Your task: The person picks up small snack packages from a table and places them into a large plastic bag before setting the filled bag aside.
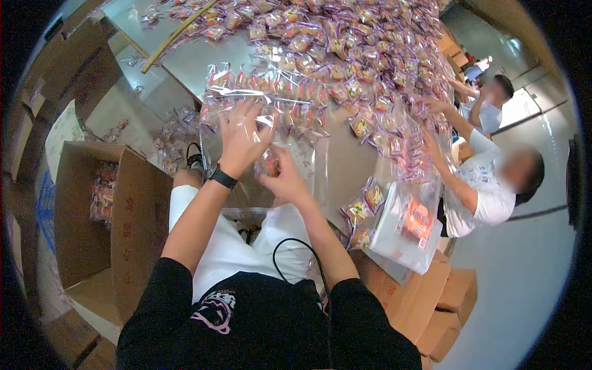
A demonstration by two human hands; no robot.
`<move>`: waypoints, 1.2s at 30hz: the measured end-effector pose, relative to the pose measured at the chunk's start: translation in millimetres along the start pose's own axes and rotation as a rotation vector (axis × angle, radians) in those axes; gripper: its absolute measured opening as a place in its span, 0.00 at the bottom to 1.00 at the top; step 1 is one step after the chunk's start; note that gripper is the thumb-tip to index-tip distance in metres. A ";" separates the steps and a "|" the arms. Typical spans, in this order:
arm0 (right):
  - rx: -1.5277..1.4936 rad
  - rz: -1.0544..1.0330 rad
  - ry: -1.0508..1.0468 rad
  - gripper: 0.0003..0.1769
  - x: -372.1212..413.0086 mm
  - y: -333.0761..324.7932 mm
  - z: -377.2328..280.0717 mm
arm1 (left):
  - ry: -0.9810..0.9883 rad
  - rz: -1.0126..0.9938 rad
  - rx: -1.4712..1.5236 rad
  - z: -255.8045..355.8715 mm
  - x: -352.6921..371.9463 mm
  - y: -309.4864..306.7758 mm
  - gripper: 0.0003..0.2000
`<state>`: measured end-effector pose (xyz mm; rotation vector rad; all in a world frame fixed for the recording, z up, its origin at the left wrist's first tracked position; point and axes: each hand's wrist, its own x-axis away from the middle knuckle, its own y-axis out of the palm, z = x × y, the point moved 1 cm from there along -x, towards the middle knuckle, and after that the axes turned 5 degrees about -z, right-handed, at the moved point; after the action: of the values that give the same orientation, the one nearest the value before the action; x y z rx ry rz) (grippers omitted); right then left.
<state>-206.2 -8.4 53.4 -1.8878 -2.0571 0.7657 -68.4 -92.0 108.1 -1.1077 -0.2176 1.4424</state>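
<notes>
A large clear plastic bag point(314, 169) lies at the table edge in front of me, with rows of small wrapped snack packs point(302, 92) inside its far part. My left hand point(245, 139) rests on the bag with its fingers spread, just below the rows. Beside it, my right hand point(285, 179) has its thumb and fingers curled round a small wrapped pack point(269, 165) at the middle of the bag. Plastic glare blurs the fingertips.
Many wrapped packs point(370, 61) cover the table beyond. Flat bags point(401, 237) lie stacked at right, near loose packs point(364, 213). An open carton point(139, 209) stands at left. Two people point(487, 179) work at right. A stick point(179, 34) lies at the far left.
</notes>
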 end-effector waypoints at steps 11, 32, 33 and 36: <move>0.069 0.570 -0.288 0.38 -49.8 -15.9 -0.7 | 0.197 -0.116 -0.010 -36.0 -1.3 37.9 0.26; 0.541 0.309 -0.552 0.30 -71.2 -36.3 48.0 | 0.045 0.036 -0.328 -38.8 -1.4 38.7 0.20; 0.545 0.323 -0.554 0.30 -70.3 -34.0 54.1 | 0.042 0.048 -0.315 -39.2 -2.9 37.8 0.18; 0.605 0.358 -0.544 0.32 -71.0 -33.9 62.7 | 0.005 0.016 -0.342 -33.7 -5.9 33.5 0.18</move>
<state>-257.7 -91.9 30.9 -1.8106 -1.4453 1.9105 -67.9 -120.8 69.8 -1.3907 -0.4663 1.4498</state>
